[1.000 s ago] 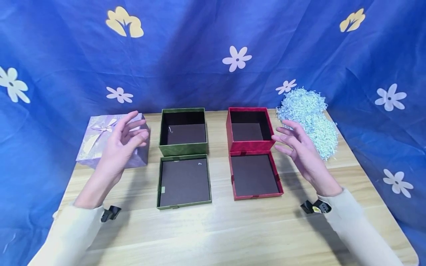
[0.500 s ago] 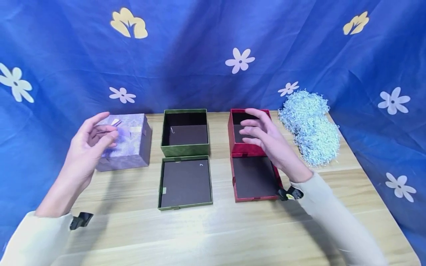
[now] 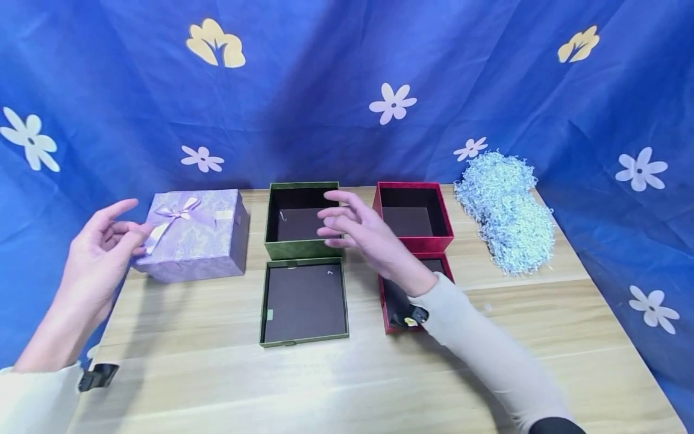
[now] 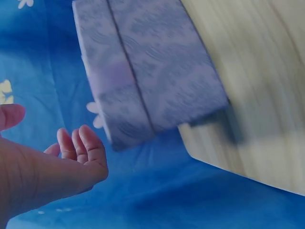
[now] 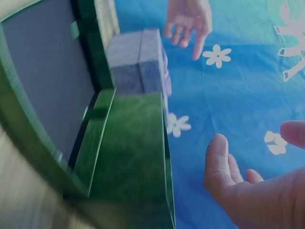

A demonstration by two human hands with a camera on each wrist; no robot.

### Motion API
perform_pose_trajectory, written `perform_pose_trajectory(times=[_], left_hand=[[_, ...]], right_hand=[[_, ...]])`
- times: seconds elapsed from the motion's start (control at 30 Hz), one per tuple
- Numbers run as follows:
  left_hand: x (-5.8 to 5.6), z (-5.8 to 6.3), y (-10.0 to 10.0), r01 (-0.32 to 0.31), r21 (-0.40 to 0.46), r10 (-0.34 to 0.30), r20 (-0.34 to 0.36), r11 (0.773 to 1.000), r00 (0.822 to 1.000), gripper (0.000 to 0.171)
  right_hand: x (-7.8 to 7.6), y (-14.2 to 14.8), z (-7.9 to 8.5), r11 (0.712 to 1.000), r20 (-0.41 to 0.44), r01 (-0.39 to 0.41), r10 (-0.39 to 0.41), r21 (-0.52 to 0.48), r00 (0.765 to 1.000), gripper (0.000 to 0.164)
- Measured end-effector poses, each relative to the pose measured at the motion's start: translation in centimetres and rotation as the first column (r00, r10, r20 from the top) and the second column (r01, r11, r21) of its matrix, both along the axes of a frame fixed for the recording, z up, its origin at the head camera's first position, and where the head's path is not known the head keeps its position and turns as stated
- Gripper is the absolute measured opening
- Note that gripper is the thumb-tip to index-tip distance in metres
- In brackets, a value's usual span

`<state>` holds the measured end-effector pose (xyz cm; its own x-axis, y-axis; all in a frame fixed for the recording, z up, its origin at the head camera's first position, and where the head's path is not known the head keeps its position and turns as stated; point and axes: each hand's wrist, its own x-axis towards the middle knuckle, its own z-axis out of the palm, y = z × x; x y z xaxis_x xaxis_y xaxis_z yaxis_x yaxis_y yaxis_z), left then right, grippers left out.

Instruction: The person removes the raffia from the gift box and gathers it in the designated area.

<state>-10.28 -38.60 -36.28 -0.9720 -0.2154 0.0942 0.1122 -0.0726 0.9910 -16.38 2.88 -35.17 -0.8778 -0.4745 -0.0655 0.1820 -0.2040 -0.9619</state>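
My left hand [image 3: 97,259] hovers at the left side of a lilac gift box [image 3: 200,241] with a ribbon bow, fingers loosely bent and holding nothing. In the left wrist view that hand [image 4: 52,171] is apart from the box [image 4: 162,71]. Over the right edge of an open green box [image 3: 295,248] is my right hand [image 3: 368,238], its fingers loosely curved around nothing. The green lid [image 3: 306,301] lies inside-up in front of its box. To the right stand an open red box [image 3: 417,241] and its lid [image 3: 434,263], partly hidden by my right forearm.
A heap of light blue shredded paper [image 3: 506,211] lies at the back right of the wooden table [image 3: 325,392]. Behind the table hangs a blue flowered cloth [image 3: 303,90].
My right hand has moved left, from beside the paper heap across the red box to the green box. My left hand has drawn left, uncovering the lilac box's bow.
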Motion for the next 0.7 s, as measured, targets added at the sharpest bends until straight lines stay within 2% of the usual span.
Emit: perform_pose_trajectory(times=[0.2, 0.27, 0.47, 0.6, 0.7], left_hand=[[-0.2, -0.4, -2.2, -0.066, -0.113, 0.076, 0.09, 0.991, 0.993, 0.046], [-0.4, -0.7, -2.5, -0.073, -0.112, 0.085, 0.112, 0.991, 0.99, 0.044], [-0.8, -2.1, -3.6, -0.024, 0.06, 0.014, 0.166, 0.998, 0.986, 0.039], [-1.3, -2.9, -4.6, 0.031, 0.091, -0.052, 0.239, 0.995, 0.97, 0.037], [-1.7, -3.3, -5.3, 0.074, 0.11, -0.102, 0.278, 0.991, 0.955, 0.035]], right_hand=[[-0.7, -3.8, -0.2, 1.0, 0.054, -0.014, 0.014, 0.001, 0.998, 0.058], [-0.8, -5.1, -0.4, 1.0, 0.067, -0.008, 0.008, 0.001, 0.998, 0.057], [-0.2, -8.8, -1.2, 1.0, 0.064, -0.007, 0.006, 0.017, 0.998, 0.059], [0.1, -11.1, -1.3, 0.996, 0.037, -0.015, 0.012, 0.082, 0.999, 0.06], [0.2, -13.0, -1.5, 0.992, 0.062, -0.027, 0.02, 0.12, 0.998, 0.065]])
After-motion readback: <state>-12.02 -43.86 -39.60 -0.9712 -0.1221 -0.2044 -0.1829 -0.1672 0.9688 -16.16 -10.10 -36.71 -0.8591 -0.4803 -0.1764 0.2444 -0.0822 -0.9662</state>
